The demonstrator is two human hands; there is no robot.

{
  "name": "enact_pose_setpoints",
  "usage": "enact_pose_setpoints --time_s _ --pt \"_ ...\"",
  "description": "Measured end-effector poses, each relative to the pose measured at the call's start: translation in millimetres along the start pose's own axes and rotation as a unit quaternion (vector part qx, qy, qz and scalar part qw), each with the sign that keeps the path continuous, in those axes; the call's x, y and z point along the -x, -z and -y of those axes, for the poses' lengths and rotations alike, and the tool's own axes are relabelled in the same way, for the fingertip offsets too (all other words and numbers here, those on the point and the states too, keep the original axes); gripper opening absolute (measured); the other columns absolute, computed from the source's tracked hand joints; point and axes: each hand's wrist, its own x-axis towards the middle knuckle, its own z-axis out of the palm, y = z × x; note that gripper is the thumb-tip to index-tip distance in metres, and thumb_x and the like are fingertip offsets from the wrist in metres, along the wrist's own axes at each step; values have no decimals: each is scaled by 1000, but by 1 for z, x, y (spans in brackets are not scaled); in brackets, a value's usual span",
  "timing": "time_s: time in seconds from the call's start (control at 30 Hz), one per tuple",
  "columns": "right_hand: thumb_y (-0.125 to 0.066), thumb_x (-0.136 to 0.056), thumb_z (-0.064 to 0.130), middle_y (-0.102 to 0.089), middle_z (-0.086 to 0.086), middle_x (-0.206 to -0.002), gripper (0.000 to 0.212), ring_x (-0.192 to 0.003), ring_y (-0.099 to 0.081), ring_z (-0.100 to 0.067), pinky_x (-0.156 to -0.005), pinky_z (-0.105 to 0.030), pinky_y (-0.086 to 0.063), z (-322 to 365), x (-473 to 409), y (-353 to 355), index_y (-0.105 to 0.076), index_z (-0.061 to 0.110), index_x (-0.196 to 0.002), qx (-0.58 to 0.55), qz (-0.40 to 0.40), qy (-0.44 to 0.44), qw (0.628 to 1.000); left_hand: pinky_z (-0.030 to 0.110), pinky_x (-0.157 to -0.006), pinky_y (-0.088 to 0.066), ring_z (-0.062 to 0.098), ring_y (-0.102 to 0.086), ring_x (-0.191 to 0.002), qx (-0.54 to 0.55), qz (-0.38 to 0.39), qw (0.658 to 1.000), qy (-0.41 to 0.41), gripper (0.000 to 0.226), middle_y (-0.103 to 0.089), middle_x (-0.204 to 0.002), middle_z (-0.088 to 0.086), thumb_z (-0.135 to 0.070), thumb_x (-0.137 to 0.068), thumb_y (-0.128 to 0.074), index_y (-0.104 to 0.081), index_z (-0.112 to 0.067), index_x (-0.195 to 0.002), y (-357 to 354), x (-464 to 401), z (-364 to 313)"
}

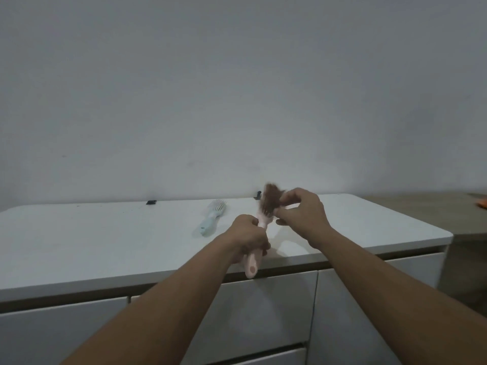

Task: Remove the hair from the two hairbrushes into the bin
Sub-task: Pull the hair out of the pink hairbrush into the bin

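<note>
My left hand point(249, 237) grips the handle of a pink hairbrush point(253, 262), held above the front part of the white cabinet top point(105, 233) with its head pointing away from me. A clump of brown hair point(272, 197) sits in the bristles at the head. My right hand point(301, 212) is at the brush head and its fingers pinch that hair. A pale blue-green hairbrush point(212, 217) lies flat on the cabinet top to the left of my hands, head toward the wall. No bin is in view.
A small black object point(151, 202) lies near the wall on the cabinet top, and another dark one point(257, 194) stands behind the brush. White drawers point(268, 312) run below the top. A wooden surface point(421, 209) with something orange point(482, 202) lies at the right.
</note>
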Motion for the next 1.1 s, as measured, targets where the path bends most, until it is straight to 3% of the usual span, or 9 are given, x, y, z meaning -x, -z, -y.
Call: enact_pose_setpoints --time_s 0.07,0.17,0.3,0.43,0.53,0.6,0.8,0.97,1.1 --pt "-72 -72 0 -60 -9 -97 21 -81 -69 -29 -67 -38 -63 10 6 8 -58 8 -86 -54 -9 -18 998 44 -79 -59 27 -63 -71 37 13 999 -4 44 -59 -92 15 15 -79 -58 -50 -6 -116 -2 8 -1" --pt "-67 -78 0 -59 -15 -96 22 -77 -73 -32 -66 -41 -62 21 17 18 -53 8 -92 -112 -3 -46 993 30 -57 -54 21 -65 -65 115 20 993 -30 51 -62 -110 13 16 -82 -53 -45 -14 -123 -8 25 -4" --pt "-66 -84 2 -61 -13 -94 30 -69 -73 -28 -56 -37 -60 29 36 35 -51 6 -110 -136 8 -52 989 25 -53 -42 23 -59 -56 174 23 984 -41 45 -66 -93 13 9 -75 -52 -52 -11 -116 -18 45 -9" --pt "-71 -81 8 -68 -16 -92 33 -68 -71 -26 -55 -35 -59 23 53 59 -54 7 -110 -105 32 -66 992 23 -48 -41 23 -54 -51 198 52 978 -35 20 -63 -87 17 -19 -85 -58 -58 -6 -100 -32 61 -7" --pt "-74 -80 12 -71 -14 -84 26 -66 -71 -23 -58 -34 -59 14 65 75 -62 4 -102 -91 52 -80 991 24 -52 -40 22 -55 -46 166 57 984 -24 40 -63 -70 10 -49 -82 -63 -62 -11 -93 -41 65 3" --pt "-72 -83 14 -71 -12 -84 21 -67 -71 -23 -57 -33 -58 7 72 82 -65 1 -97 -95 59 -91 990 24 -50 -42 24 -58 -46 137 47 989 -34 52 -65 -70 11 -57 -79 -64 -63 -7 -92 -48 67 9" --pt "-73 -79 0 -63 -17 -78 17 -68 -69 -26 -55 -33 -61 -23 103 93 -59 -2 -88 -88 28 -103 990 22 -46 -40 21 -56 -43 75 39 996 -39 47 -64 -71 14 -50 -87 -59 -68 -7 -103 -78 85 36" --pt "-70 -81 0 -66 -15 -68 5 -58 -65 -21 -60 -34 -61 -66 129 94 -66 2 -83 -40 18 -147 988 21 -41 -33 17 -47 -34 56 35 998 -20 44 -60 -61 12 -43 -90 -59 -68 0 -96 -104 92 76" --pt "-68 -83 1 -65 -12 -70 13 -61 -64 -21 -58 -34 -56 -107 151 98 -65 10 -74 -50 -19 -191 980 21 -40 -30 18 -46 -33 41 58 997 9 39 -58 -58 12 -43 -89 -60 -66 -5 -82 -120 96 111"
